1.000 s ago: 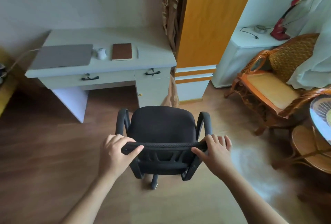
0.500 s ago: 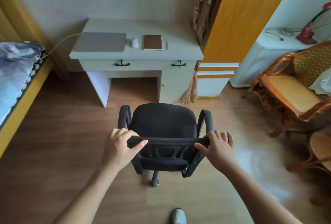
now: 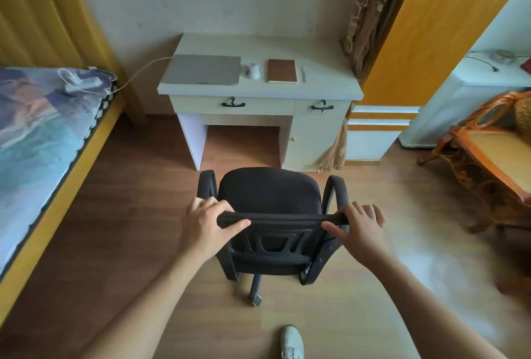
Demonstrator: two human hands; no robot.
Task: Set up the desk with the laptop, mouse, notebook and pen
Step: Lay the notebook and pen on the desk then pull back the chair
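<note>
A pale desk (image 3: pixel 324 54) stands against the far wall. On it, left to right, lie a closed grey laptop (image 3: pixel 203 69), a white mouse (image 3: pixel 253 71), a brown notebook (image 3: pixel 282 71) and a pale pen (image 3: pixel 303 74). A black office chair (image 3: pixel 270 195) stands on the floor in front of the desk, facing it. My left hand (image 3: pixel 205 225) grips the left end of the chair's backrest top, and my right hand (image 3: pixel 359 225) grips the right end.
A bed (image 3: pixel 43 134) with a yellow frame runs along the left, with a white power strip (image 3: pixel 82 82) on it and a cable leading to the laptop. A wicker armchair (image 3: pixel 488 151) stands at the right. An orange wardrobe (image 3: pixel 431 28) flanks the desk. A white shoe (image 3: pixel 291 343) shows below.
The view has swung left and the desk now sits centred ahead of the chair. Both hands keep their grip on the backrest, and the bed has come into view.
</note>
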